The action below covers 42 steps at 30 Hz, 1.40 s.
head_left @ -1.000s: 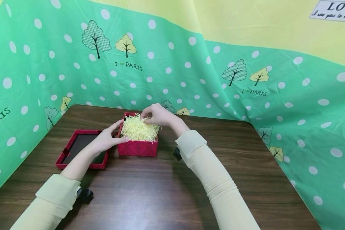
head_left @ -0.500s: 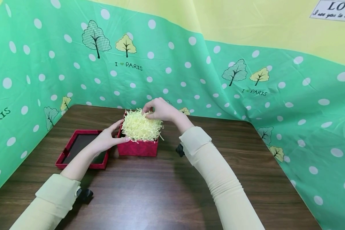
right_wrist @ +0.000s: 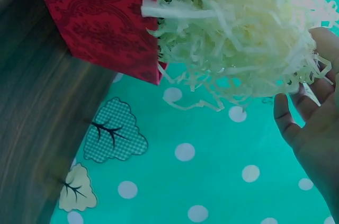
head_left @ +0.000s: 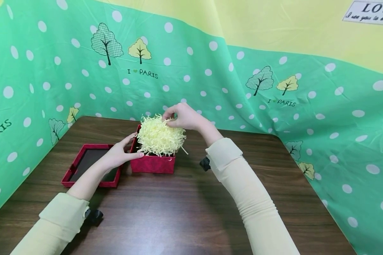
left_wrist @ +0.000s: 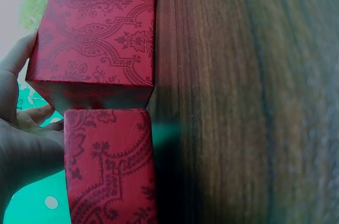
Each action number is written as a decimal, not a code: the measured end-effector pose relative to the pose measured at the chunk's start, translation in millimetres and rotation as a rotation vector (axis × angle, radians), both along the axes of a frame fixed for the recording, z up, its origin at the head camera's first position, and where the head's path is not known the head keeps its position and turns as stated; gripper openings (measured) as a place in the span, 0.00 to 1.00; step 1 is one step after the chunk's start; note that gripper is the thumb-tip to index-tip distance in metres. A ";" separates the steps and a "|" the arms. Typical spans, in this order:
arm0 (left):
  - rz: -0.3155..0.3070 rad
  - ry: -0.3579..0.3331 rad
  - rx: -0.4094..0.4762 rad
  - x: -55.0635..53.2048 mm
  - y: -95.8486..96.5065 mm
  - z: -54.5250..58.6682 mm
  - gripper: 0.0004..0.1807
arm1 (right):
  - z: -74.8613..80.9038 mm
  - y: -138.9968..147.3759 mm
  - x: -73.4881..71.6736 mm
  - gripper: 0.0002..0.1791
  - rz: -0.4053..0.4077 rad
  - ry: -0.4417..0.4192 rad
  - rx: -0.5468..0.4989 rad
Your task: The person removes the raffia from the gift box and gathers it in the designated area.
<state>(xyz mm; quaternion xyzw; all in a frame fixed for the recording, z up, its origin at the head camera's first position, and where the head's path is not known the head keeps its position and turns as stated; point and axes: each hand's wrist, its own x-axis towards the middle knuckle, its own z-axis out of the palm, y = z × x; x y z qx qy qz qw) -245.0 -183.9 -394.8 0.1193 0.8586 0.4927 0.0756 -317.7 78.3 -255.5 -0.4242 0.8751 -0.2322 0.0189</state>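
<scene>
A red patterned box [head_left: 153, 165] stands on the table, heaped with pale yellow shredded paper [head_left: 159, 136]. My left hand [head_left: 119, 155] holds the box at its near left corner, thumb across the front rim and fingers along the left side. In the left wrist view the thumb lies at the top edge of the box [left_wrist: 95, 28]. My right hand [head_left: 186, 117] pinches the far right part of the shredded paper. That clump bulges above the rim and hangs past the right side, showing dark interior at the left. The right wrist view shows loose strands [right_wrist: 233, 33] trailing down.
A shallow red lid [head_left: 83, 152] with a dark inside lies left of the box, partly under my left forearm. The brown wooden table [head_left: 172, 216] reaches back to a green dotted cloth [head_left: 204, 81] that hangs behind and at both sides.
My right hand has risen and moved right, drawing the shredded paper up out of the box so it bulges higher. The left hand, box and lid have stayed put.
</scene>
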 end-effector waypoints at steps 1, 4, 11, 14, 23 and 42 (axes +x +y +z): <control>0.001 -0.002 -0.001 0.1 0.0 0.1 0.52 | 1.7 1.3 0.8 0.08 0.003 0.002 -0.005; 0.001 -0.009 0.000 0.6 -0.1 0.3 0.52 | 6.4 5.6 2.6 0.09 0.011 0.020 -0.014; 0.002 -0.010 -0.002 2.3 0.7 2.1 0.52 | 15.2 19.7 6.9 0.08 0.002 0.061 -0.023; 0.005 -0.013 -0.005 3.1 1.2 2.9 0.51 | 18.2 26.1 8.6 0.07 -0.005 0.052 -0.033; 0.005 0.006 0.005 3.1 2.0 2.0 0.52 | 28.0 42.0 15.8 0.06 -0.018 0.008 -0.070; 0.012 -0.012 -0.018 4.9 2.9 3.7 0.52 | 46.8 83.4 33.7 0.07 -0.077 0.125 -0.082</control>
